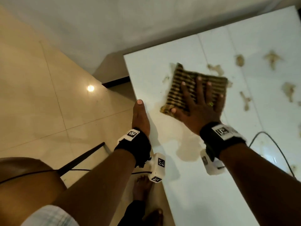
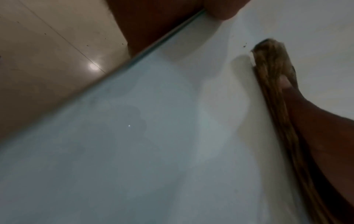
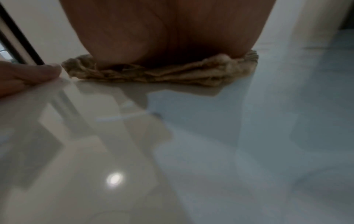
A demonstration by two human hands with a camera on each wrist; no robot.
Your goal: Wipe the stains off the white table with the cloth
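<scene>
The right hand (image 1: 201, 106) lies flat on the cloth (image 1: 184, 88), with its fingers straight and spread, and presses it down on the white table (image 1: 203, 193). The cloth (folded, with dark and tan stripes) sits near the left edge of the table, toward the far corner. The left hand (image 1: 140, 117) rests on this left edge; its thumb lies on top of the edge, and the other fingers go under it, so their posture cannot be told. Brown stains (image 1: 272, 58) spread over the table to the right of the cloth, and a thin wet smear (image 1: 187, 150) lies between the two wrists. A dark cable (image 1: 276, 147) runs over the table beside the right forearm.
</scene>
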